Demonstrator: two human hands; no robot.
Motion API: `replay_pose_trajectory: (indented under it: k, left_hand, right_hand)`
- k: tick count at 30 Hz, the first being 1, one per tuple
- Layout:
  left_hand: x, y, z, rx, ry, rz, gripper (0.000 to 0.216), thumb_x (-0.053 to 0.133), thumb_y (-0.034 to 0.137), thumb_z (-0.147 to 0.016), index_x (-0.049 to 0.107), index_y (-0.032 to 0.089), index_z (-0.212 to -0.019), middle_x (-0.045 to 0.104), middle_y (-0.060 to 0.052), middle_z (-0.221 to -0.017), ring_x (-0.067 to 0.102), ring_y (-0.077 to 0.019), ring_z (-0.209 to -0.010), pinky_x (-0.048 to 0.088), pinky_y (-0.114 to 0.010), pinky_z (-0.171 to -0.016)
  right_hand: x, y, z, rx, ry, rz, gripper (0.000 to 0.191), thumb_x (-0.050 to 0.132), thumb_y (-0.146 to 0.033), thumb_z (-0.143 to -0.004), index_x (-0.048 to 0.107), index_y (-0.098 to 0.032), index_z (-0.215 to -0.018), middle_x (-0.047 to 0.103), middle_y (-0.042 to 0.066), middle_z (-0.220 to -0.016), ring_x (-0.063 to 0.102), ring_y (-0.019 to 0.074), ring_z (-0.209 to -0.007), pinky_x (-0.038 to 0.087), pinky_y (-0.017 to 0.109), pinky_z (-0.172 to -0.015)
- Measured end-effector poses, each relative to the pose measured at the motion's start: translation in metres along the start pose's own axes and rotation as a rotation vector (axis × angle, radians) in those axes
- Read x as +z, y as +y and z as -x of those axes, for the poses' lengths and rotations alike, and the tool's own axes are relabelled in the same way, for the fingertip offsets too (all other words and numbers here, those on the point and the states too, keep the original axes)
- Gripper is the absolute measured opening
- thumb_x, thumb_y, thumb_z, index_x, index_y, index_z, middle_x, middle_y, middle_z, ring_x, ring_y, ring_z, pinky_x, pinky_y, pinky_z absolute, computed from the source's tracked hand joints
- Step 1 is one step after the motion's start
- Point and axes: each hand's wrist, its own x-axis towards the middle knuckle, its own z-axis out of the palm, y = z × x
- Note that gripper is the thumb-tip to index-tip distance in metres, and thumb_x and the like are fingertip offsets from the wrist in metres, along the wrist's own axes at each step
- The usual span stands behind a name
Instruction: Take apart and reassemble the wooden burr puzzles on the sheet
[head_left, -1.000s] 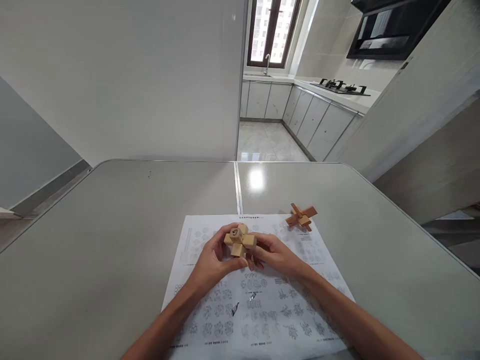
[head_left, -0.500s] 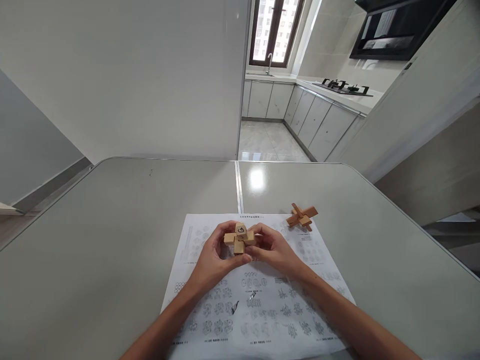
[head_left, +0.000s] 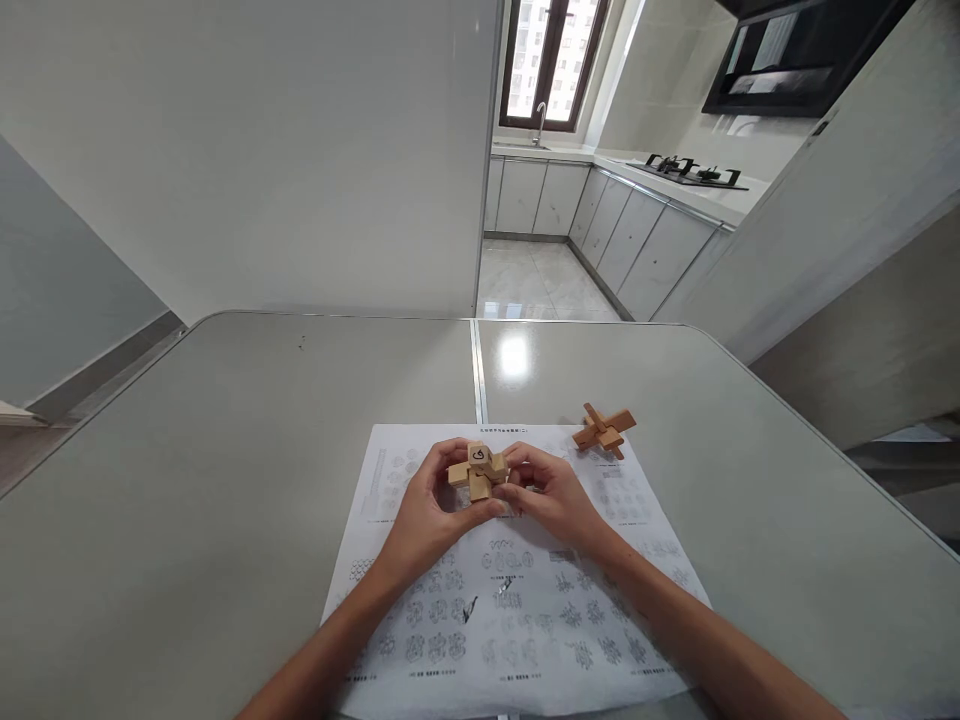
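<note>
A pale wooden burr puzzle (head_left: pixel 478 472) of interlocking blocks sits between my two hands, over the upper part of a printed sheet (head_left: pixel 517 640). One block end, facing up, carries a dark handwritten mark. My left hand (head_left: pixel 433 500) curves round the puzzle's left side, its thumb along the near side. On the right, my right hand (head_left: pixel 551 492) has its fingers closed at the puzzle's right block. Some of its fingertips are hidden behind the wood and the hand itself.
A second, darker wooden burr puzzle (head_left: pixel 604 431) lies at the sheet's upper right corner. The grey table (head_left: pixel 225 480) has a metal seam (head_left: pixel 478 370) running away from me. Beyond its far edge are a white wall and a kitchen.
The pale puzzle has turned and tipped slightly between my hands. My right fingers have shifted a little at its right side. The darker puzzle stays in place.
</note>
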Motion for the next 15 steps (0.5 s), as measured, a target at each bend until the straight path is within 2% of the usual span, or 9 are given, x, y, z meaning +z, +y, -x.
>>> replay_pose_trajectory:
  k: [2,5,7,10,12,15]
  left_hand:
    - [0.0,-0.001,-0.001,-0.013,-0.001,0.0,0.061,0.094,0.042,-0.075,0.061,0.025,-0.124,0.071,-0.009,-0.122,0.067,-0.0295,-0.115,0.052,-0.042,-0.1]
    - [0.0,-0.003,-0.002,-0.063,-0.026,0.025,0.063,0.092,0.045,-0.076,0.06,0.025,-0.126,0.073,-0.008,-0.113,0.07,-0.027,-0.106,0.054,-0.041,-0.093]
    - [-0.001,-0.002,-0.001,-0.109,-0.057,0.045,0.064,0.091,0.046,-0.077,0.058,0.024,-0.127,0.074,-0.007,-0.107,0.071,-0.025,-0.098,0.055,-0.039,-0.089]
    - [-0.003,0.002,0.0,-0.141,-0.105,-0.003,0.062,0.091,0.046,-0.076,0.06,0.023,-0.124,0.074,-0.005,-0.099,0.07,-0.0227,-0.09,0.056,-0.037,-0.082]
    - [-0.003,0.006,0.002,-0.141,-0.125,-0.059,0.06,0.091,0.044,-0.075,0.061,0.023,-0.124,0.073,-0.004,-0.096,0.069,-0.0216,-0.086,0.055,-0.035,-0.079]
    - [-0.002,0.009,0.002,-0.114,-0.136,-0.132,0.057,0.091,0.042,-0.074,0.063,0.024,-0.121,0.071,-0.002,-0.094,0.065,-0.0195,-0.081,0.052,-0.033,-0.073]
  right_hand:
    - [-0.002,0.0,0.001,0.008,0.025,0.044,0.028,0.083,-0.044,-0.089,0.068,-0.023,-0.097,0.064,-0.003,-0.076,0.059,0.0128,-0.056,0.051,0.029,-0.057]
    - [-0.005,0.0,0.001,-0.004,0.049,0.064,0.037,0.085,-0.042,-0.086,0.065,-0.025,-0.112,0.067,-0.002,-0.089,0.058,0.0106,-0.053,0.052,0.028,-0.053]
    - [-0.007,0.0,0.002,-0.032,0.011,0.092,0.053,0.085,-0.04,-0.086,0.062,-0.028,-0.132,0.067,-0.001,-0.096,0.058,0.0098,-0.056,0.052,0.026,-0.052]
    - [-0.009,-0.001,0.003,-0.077,-0.102,0.211,0.072,0.084,-0.039,-0.089,0.052,-0.034,-0.153,0.064,-0.002,-0.095,0.056,0.0106,-0.062,0.051,0.026,-0.056]
    - [-0.011,-0.002,0.004,-0.103,-0.151,0.261,0.072,0.084,-0.04,-0.089,0.053,-0.035,-0.153,0.065,-0.002,-0.092,0.054,0.0115,-0.063,0.052,0.027,-0.058]
    - [-0.012,-0.004,0.005,-0.108,-0.147,0.259,0.063,0.086,-0.038,-0.087,0.06,-0.033,-0.144,0.067,-0.002,-0.087,0.053,0.0124,-0.063,0.053,0.029,-0.061]
